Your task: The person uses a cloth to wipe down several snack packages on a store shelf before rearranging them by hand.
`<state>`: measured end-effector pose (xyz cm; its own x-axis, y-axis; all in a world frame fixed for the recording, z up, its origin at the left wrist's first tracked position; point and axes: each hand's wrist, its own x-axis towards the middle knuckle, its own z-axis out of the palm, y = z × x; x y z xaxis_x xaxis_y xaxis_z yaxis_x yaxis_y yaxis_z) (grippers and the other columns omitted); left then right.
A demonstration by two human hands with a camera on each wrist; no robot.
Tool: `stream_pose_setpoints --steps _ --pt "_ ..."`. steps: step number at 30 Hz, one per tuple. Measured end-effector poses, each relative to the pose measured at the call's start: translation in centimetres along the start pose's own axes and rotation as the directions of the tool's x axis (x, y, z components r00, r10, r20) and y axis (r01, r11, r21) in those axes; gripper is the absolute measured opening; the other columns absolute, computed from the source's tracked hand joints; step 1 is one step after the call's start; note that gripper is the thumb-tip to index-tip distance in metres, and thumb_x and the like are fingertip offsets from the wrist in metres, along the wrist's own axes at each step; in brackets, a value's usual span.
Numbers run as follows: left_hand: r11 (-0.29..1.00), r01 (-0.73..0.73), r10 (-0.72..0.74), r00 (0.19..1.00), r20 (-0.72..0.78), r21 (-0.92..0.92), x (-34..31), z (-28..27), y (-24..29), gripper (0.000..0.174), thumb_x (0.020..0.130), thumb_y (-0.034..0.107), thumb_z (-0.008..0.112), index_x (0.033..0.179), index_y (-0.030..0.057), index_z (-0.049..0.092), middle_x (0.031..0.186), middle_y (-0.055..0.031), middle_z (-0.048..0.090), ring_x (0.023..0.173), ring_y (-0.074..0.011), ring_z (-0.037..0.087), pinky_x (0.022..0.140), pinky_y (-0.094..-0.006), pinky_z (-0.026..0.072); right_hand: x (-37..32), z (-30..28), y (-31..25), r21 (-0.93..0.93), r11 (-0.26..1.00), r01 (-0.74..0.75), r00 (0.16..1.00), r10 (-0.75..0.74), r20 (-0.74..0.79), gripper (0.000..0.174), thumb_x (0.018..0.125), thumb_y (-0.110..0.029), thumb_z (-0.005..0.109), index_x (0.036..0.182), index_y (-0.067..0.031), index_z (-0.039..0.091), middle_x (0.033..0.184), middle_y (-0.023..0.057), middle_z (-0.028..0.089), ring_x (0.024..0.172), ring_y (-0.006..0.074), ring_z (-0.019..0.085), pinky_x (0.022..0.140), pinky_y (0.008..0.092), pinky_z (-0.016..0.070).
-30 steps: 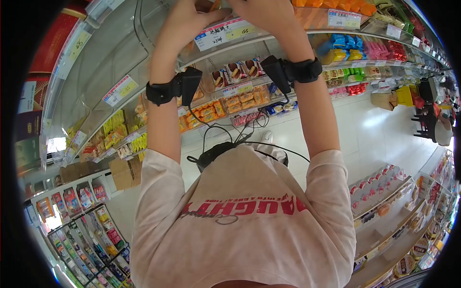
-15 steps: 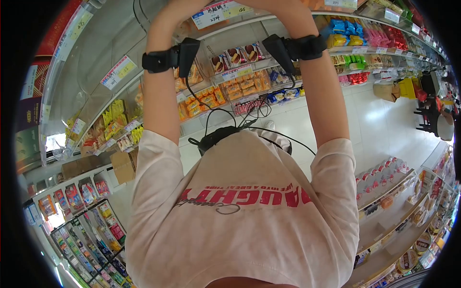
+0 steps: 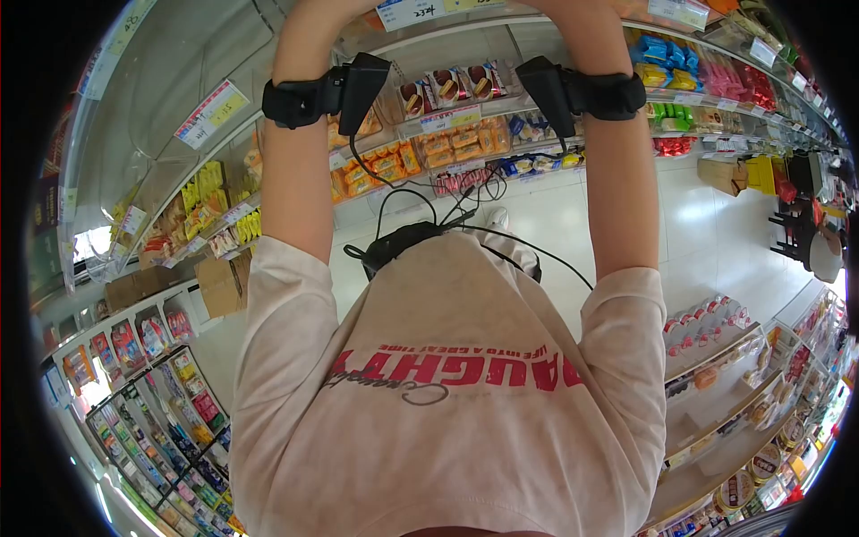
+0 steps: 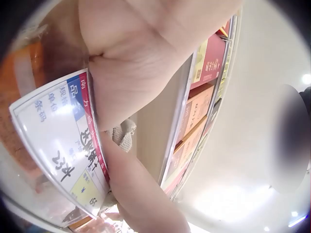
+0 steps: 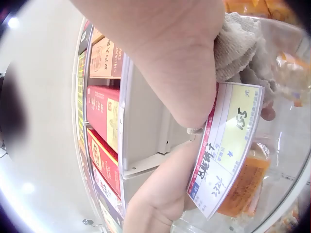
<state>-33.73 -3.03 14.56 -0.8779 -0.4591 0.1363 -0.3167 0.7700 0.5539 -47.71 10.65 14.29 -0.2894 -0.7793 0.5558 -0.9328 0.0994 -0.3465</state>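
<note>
My right hand (image 5: pixel 180 63) reaches over the shelf's front lip and grips a grey knitted cloth (image 5: pixel 240 48), which bunches out beside the palm. A fingertip shows below the cloth, behind a price tag (image 5: pixel 228 141). My left hand (image 4: pixel 131 58) bends over the same lip, close by an orange packet (image 4: pixel 22 107) behind the clear plastic. Its fingers are mostly hidden, and I cannot tell whether they hold anything. In the head view both hands run out at the top edge, leaving the wrists with black cameras in sight.
Lower shelves carry chocolate pie packs (image 3: pixel 452 85), orange-wrapped snacks (image 3: pixel 385 170) and blue packets (image 3: pixel 667 55). Boxed goods (image 5: pixel 104 107) stand on a shelf beyond the hands. Black cables (image 3: pixel 420 201) hang between my arms. A cardboard box (image 3: pixel 222 285) sits at the left.
Both hands have moved forward, out of the head view's top edge, and the forearms have spread slightly apart. The shelves have shifted a little in view.
</note>
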Motion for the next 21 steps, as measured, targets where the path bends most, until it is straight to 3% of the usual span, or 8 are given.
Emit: stream_pose_setpoints --steps 5,8,11,14,17,18,20,21 --pt "0.999 -0.045 0.042 0.993 -0.106 -0.029 -0.2 0.3 0.0 0.041 0.098 0.027 0.050 0.110 -0.0088 0.067 0.102 -0.0313 0.071 0.097 -0.0391 0.070 0.085 -0.0442 0.0518 0.0 0.3 -0.1 0.020 1.000 -0.013 0.998 0.015 -0.064 0.045 0.092 -0.042 0.062 0.089 0.0021 0.073 0.088 0.0290 0.070 0.086 0.0473 0.069 0.080 0.0549 0.0546" --pt "0.998 -0.001 0.015 0.971 -0.239 0.059 -0.5 0.3 1.1 0.040 0.100 0.027 0.050 0.106 -0.0089 0.067 0.097 -0.0344 0.068 0.094 -0.0445 0.069 0.082 -0.0464 0.0515 0.1 0.3 -0.3 0.005 0.999 -0.041 0.996 0.042 -0.078 0.048 0.093 -0.043 0.061 0.085 0.0034 0.072 0.082 0.0295 0.069 0.082 0.0487 0.068 0.077 0.0556 0.0547" --pt "0.998 -0.061 0.059 0.898 -0.436 0.009 -1.2 0.5 2.3 0.040 0.103 0.028 0.049 0.099 -0.0082 0.065 0.087 -0.0329 0.065 0.087 -0.0486 0.066 0.075 -0.0481 0.0510 0.0 0.9 0.2 -0.029 1.000 -0.001 0.990 -0.003 -0.142 0.052 0.095 -0.045 0.061 0.081 0.0043 0.071 0.080 0.0303 0.068 0.080 0.0487 0.068 0.075 0.0555 0.0548" --pt "0.992 -0.116 0.121 0.810 -0.574 0.045 -2.0 1.0 3.4 0.040 0.106 0.030 0.050 0.093 -0.0064 0.063 0.078 -0.0286 0.064 0.079 -0.0484 0.065 0.068 -0.0487 0.0497 -0.2 0.3 -0.7 0.006 0.999 -0.034 0.987 0.035 -0.158 0.049 0.098 -0.043 0.059 0.088 0.0031 0.072 0.081 0.0287 0.069 0.080 0.0481 0.068 0.072 0.0551 0.0547" --pt "0.986 -0.165 0.119 0.752 -0.648 -0.010 -3.1 1.0 5.2 0.039 0.106 0.031 0.053 0.091 -0.0033 0.062 0.074 -0.0269 0.063 0.076 -0.0484 0.064 0.063 -0.0496 0.0486 -0.1 0.1 -0.5 0.113 0.992 0.061 0.982 -0.039 -0.187 0.044 0.100 -0.041 0.058 0.103 0.0014 0.071 0.085 0.0263 0.070 0.080 0.0487 0.067 0.070 0.0562 0.0542" --pt "0.982 -0.186 0.131 0.714 -0.688 -0.006 -3.4 1.1 5.4 0.035 0.106 0.030 0.054 0.093 -0.0016 0.063 0.078 -0.0289 0.063 0.077 -0.0483 0.065 0.065 -0.0509 0.0491 -0.3 -0.8 -0.7 0.141 0.987 0.076 0.992 -0.061 -0.110 0.037 0.101 -0.030 0.058 0.120 0.0002 0.065 0.095 0.0248 0.072 0.090 0.0466 0.069 0.076 0.0504 0.0557" --pt "0.976 -0.214 0.175 0.723 -0.668 0.025 -3.8 1.1 3.7 0.026 0.104 0.023 0.057 0.110 0.0000 0.067 0.092 -0.0105 0.072 0.075 -0.0146 0.067 0.069 -0.0302 0.0523 -0.3 -1.6 -1.0 0.200 0.978 -0.053 0.997 0.062 -0.036 0.040 0.101 -0.035 0.059 0.118 0.0005 0.068 0.099 0.0245 0.072 0.097 0.0424 0.070 0.087 0.0447 0.0547" --pt "0.892 -0.448 0.314 0.534 -0.785 0.051 -3.1 1.5 3.2 0.019 0.105 0.019 0.056 0.100 0.0030 0.066 0.076 -0.0143 0.065 0.058 -0.0266 0.066 0.057 -0.0365 0.0494 0.0 -1.6 -1.1 0.227 0.967 -0.112 0.993 0.116 -0.004 0.042 0.101 -0.037 0.060 0.117 0.0007 0.069 0.101 0.0244 0.072 0.101 0.0403 0.070 0.093 0.0419 0.0542"
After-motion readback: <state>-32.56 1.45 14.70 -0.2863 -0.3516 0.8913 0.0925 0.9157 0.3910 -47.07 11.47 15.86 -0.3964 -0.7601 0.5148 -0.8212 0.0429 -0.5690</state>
